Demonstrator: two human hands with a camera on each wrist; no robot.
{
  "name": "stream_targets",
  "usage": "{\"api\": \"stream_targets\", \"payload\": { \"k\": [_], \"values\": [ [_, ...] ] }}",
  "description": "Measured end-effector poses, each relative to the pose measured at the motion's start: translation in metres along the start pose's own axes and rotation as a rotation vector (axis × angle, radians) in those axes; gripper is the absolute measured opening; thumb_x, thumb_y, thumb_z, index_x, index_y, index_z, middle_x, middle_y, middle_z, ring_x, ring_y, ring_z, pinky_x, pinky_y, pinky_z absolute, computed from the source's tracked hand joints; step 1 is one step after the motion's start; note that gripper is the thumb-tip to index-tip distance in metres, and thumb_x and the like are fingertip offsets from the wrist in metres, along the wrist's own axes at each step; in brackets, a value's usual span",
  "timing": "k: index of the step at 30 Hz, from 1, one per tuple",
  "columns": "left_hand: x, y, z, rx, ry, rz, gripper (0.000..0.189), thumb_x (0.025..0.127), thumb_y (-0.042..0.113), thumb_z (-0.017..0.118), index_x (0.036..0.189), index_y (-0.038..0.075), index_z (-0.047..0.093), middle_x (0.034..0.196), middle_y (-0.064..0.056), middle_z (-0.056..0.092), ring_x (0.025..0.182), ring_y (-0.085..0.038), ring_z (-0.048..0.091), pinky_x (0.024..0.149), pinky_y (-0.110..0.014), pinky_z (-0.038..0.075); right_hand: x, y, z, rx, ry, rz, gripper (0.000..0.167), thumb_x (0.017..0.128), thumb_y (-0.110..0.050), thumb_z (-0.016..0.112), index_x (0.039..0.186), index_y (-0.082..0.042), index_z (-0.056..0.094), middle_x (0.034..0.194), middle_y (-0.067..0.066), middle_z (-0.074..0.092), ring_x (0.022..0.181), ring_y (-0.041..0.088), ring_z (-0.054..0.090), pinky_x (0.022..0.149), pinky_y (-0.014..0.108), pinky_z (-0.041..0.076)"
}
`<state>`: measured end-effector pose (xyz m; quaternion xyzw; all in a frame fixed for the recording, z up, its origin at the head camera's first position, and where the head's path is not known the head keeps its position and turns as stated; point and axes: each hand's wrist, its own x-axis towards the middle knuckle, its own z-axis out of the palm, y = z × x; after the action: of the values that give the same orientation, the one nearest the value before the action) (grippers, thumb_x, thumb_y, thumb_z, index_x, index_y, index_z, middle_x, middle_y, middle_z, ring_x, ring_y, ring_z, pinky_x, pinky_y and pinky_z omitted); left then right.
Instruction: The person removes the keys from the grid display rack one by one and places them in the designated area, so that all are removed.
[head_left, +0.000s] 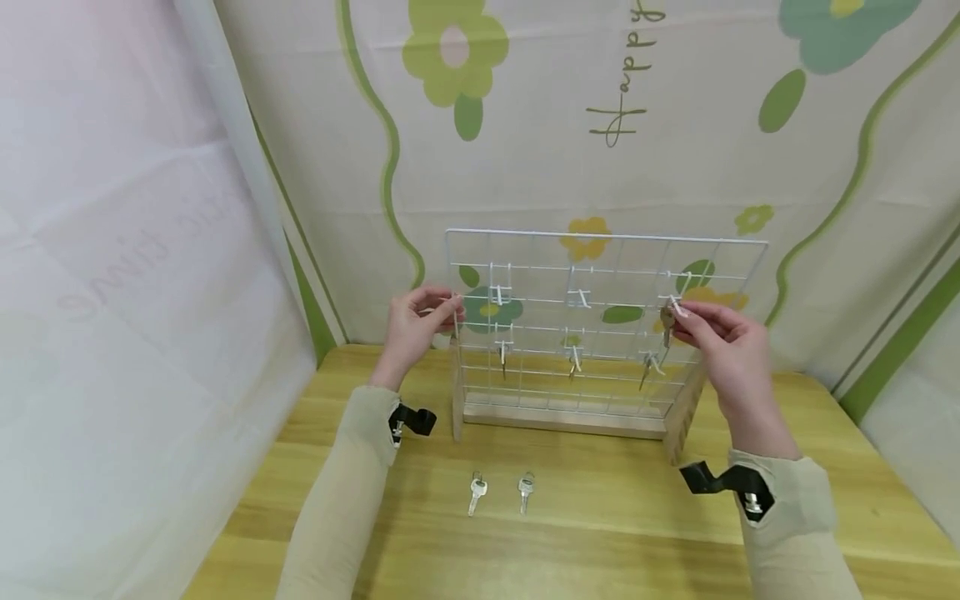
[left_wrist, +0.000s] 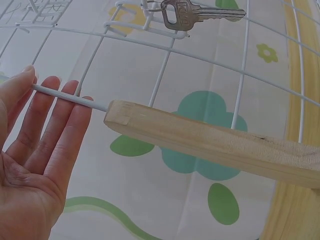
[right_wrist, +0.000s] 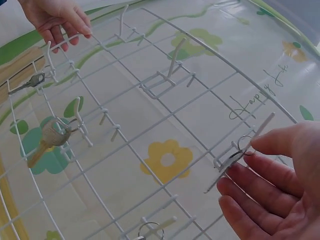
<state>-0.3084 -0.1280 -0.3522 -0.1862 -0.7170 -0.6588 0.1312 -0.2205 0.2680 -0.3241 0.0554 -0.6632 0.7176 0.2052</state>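
My right hand (head_left: pixel 738 354) pinches the ring of a key (right_wrist: pixel 231 160) at the upper right hook of a white wire grid (head_left: pixel 607 237). The ring is round the hook's prong in the right wrist view, and the key hangs down beside my fingers. My left hand (head_left: pixel 411 329) holds the grid's left edge wire between thumb and fingers, just above the wooden side leg (left_wrist: pixel 210 140). Keys hang from the lower hooks, among them a silver key (left_wrist: pixel 192 16) at the lower left and another key (right_wrist: pixel 52 137) at the lower middle.
Two loose keys, a left one (head_left: pixel 477 493) and a right one (head_left: pixel 527 493), lie on the wooden table (head_left: pixel 600 550) in front of the stand. A wooden base bar (head_left: pixel 562 419) joins the stand's legs. Patterned cloth (head_left: pixel 525 167) hangs behind it.
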Motion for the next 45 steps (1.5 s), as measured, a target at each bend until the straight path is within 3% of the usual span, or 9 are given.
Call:
{"api": "stream_targets", "payload": {
  "k": [8, 16, 21, 24, 28, 33, 36, 41, 45],
  "values": [
    [-0.002, -0.001, 0.001, -0.002, -0.001, 0.005, 0.022, 0.096, 0.024, 0.075, 0.107, 0.005, 0.073, 0.097, -0.012, 0.075, 0.086, -0.03, 0.073, 0.078, -0.042, 0.063, 0.001, 0.0, -0.004, -0.003, -0.001, 0.007, 0.02, 0.094, -0.008, 0.075, 0.111, 0.003, 0.074, 0.097, 0.001, 0.076, 0.085, 0.013, 0.073, 0.078, 0.019, 0.059],
    [-0.001, -0.003, -0.001, 0.002, 0.005, 0.004, 0.023, 0.097, 0.025, 0.075, 0.107, 0.005, 0.073, 0.098, -0.012, 0.075, 0.086, -0.028, 0.073, 0.079, -0.043, 0.063, -0.002, -0.005, -0.003, -0.116, 0.018, -0.027, 0.025, 0.092, -0.012, 0.079, 0.109, 0.005, 0.074, 0.096, 0.0, 0.075, 0.083, 0.012, 0.072, 0.075, 0.017, 0.058],
    [0.0, -0.003, 0.0, 0.009, 0.005, 0.005, 0.024, 0.097, 0.025, 0.075, 0.108, 0.005, 0.072, 0.098, -0.012, 0.075, 0.086, -0.028, 0.072, 0.077, -0.039, 0.063, -0.014, -0.015, -0.006, -0.306, 0.064, -0.062, 0.027, 0.092, -0.017, 0.079, 0.109, 0.004, 0.075, 0.094, -0.004, 0.075, 0.081, 0.01, 0.068, 0.067, 0.012, 0.055],
    [0.001, -0.002, 0.0, 0.0, 0.004, 0.005, 0.023, 0.097, 0.024, 0.075, 0.108, 0.004, 0.072, 0.098, -0.013, 0.074, 0.086, -0.029, 0.072, 0.078, -0.041, 0.063, -0.025, -0.024, -0.008, -0.308, 0.077, -0.089, 0.025, 0.091, -0.014, 0.08, 0.108, 0.004, 0.075, 0.096, -0.001, 0.075, 0.08, 0.011, 0.067, 0.062, 0.013, 0.052],
    [0.001, -0.002, 0.0, -0.005, 0.003, 0.012, 0.023, 0.097, 0.023, 0.074, 0.108, 0.003, 0.072, 0.098, -0.013, 0.075, 0.086, -0.029, 0.072, 0.08, -0.049, 0.062, -0.041, -0.035, -0.008, -0.284, 0.067, -0.168, 0.019, 0.09, -0.005, 0.079, 0.104, 0.008, 0.075, 0.103, 0.008, 0.076, 0.085, 0.016, 0.069, 0.063, 0.013, 0.053],
    [0.0, -0.005, -0.001, -0.007, 0.002, 0.016, 0.021, 0.097, 0.022, 0.075, 0.106, 0.004, 0.073, 0.096, -0.012, 0.075, 0.084, -0.028, 0.073, 0.081, -0.055, 0.06, -0.06, -0.034, -0.007, -0.479, -0.05, -0.27, 0.007, 0.091, 0.002, 0.076, 0.098, 0.004, 0.075, 0.096, 0.006, 0.076, 0.078, 0.013, 0.068, 0.06, 0.013, 0.051],
    [0.0, -0.005, -0.001, -0.008, 0.002, 0.019, 0.02, 0.097, 0.022, 0.075, 0.106, 0.004, 0.073, 0.096, -0.012, 0.075, 0.084, -0.028, 0.072, 0.082, -0.056, 0.06, -0.069, -0.022, -0.003, -0.543, -0.137, -0.274, 0.008, 0.089, 0.003, 0.077, 0.096, -0.001, 0.076, 0.092, 0.003, 0.075, 0.074, 0.012, 0.067, 0.063, 0.014, 0.053],
    [0.001, -0.007, -0.001, -0.016, -0.009, 0.028, 0.021, 0.096, 0.023, 0.075, 0.106, 0.005, 0.074, 0.097, -0.012, 0.075, 0.084, -0.027, 0.073, 0.081, -0.052, 0.061, -0.079, 0.018, 0.005, -0.525, -0.3, -0.115, 0.008, 0.093, -0.008, 0.076, 0.1, -0.006, 0.076, 0.093, 0.003, 0.075, 0.072, 0.015, 0.067, 0.063, 0.022, 0.057],
    [0.002, -0.007, -0.003, -0.026, -0.016, 0.03, 0.021, 0.097, 0.022, 0.075, 0.107, 0.004, 0.074, 0.097, -0.013, 0.075, 0.084, -0.028, 0.073, 0.078, -0.044, 0.063, -0.086, 0.065, 0.016, -0.45, -0.443, 0.029, 0.011, 0.095, -0.014, 0.075, 0.102, -0.005, 0.075, 0.094, 0.004, 0.074, 0.078, 0.02, 0.07, 0.07, 0.031, 0.062]
  ]
}}
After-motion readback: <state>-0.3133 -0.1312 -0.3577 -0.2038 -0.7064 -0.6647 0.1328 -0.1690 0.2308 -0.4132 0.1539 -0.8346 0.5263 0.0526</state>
